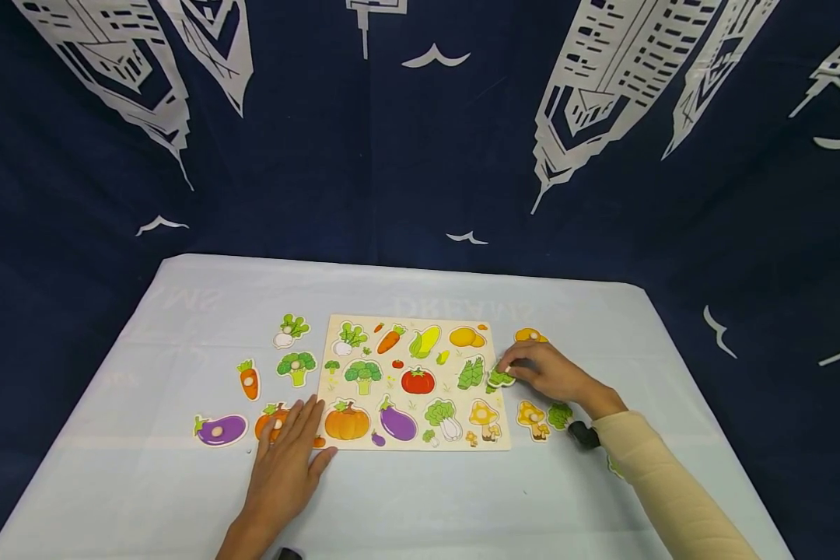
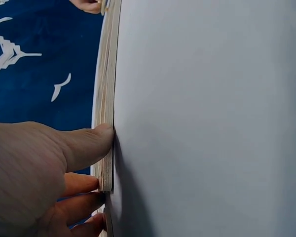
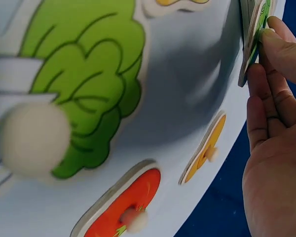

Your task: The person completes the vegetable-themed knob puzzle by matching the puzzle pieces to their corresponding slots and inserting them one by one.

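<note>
A wooden vegetable puzzle board (image 1: 385, 389) lies on the white table. At its lower left edge rests my left hand (image 1: 283, 467), fingers extended, partly covering a pumpkin piece (image 1: 266, 420). In the left wrist view, the thumb of the left hand (image 2: 34, 173) touches the board's side (image 2: 107, 148). My right hand (image 1: 549, 375) pinches a green asparagus puzzle piece (image 1: 500, 379) at the board's right edge, beside the printed asparagus (image 1: 470, 373). The right wrist view shows the right hand (image 3: 281, 103) with thumb and fingers on that piece, seen edge-on.
Left of the board lie radish (image 1: 291, 330), broccoli (image 1: 297, 368), carrot (image 1: 249, 379) and eggplant (image 1: 222, 430) pieces. On the right are a mushroom piece (image 1: 533, 420), a yellow potato piece (image 1: 530, 335), a leafy green knobbed piece (image 3: 89, 64) and a red piece (image 3: 126, 202).
</note>
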A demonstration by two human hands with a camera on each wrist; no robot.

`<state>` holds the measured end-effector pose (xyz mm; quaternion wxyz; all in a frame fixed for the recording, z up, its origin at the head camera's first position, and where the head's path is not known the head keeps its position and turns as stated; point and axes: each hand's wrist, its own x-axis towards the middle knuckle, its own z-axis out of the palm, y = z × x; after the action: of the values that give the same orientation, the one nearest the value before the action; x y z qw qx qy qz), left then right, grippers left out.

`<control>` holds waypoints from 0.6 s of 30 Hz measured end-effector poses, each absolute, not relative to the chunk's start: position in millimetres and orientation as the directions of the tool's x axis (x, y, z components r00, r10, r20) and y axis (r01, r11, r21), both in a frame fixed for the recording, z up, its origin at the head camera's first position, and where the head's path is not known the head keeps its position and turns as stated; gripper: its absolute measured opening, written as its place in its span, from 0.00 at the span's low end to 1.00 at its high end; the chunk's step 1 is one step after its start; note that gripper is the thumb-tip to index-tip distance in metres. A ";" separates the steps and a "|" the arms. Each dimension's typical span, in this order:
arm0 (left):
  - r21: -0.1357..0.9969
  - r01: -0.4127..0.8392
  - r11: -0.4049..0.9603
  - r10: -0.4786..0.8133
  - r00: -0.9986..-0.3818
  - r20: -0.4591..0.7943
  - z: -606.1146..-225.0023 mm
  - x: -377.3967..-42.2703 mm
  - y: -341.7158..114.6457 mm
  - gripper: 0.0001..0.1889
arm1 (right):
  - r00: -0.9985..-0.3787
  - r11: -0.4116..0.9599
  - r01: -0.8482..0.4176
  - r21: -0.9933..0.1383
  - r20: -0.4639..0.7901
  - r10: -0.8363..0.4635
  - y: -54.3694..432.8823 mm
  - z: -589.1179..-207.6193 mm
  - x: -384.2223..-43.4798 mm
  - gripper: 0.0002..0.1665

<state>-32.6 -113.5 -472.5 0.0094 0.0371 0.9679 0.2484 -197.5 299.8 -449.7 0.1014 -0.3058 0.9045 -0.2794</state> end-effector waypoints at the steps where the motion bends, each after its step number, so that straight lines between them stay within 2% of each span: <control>1: 0.481 0.067 0.874 0.075 -0.997 0.002 -472.5 -32.5 -113.2 0.41 | -0.792 0.657 -0.492 -0.571 -0.019 -0.610 298.5 -449.8 -197.7 0.12; 9: 0.480 0.049 0.876 0.071 -0.997 -0.029 -472.8 -31.1 -112.1 0.41 | -0.770 0.637 -0.493 -0.593 -0.043 -0.636 285.0 -449.9 -199.0 0.11; 18: 0.483 0.060 0.874 0.069 -0.998 0.001 -473.1 -31.4 -112.2 0.41 | -0.768 0.640 -0.503 -0.581 -0.039 -0.639 271.6 -448.2 -199.2 0.11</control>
<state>-31.4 -112.2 -473.1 0.0083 0.0333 0.9679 0.2491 -199.2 271.6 -448.2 0.1213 -0.3181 0.8973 -0.2809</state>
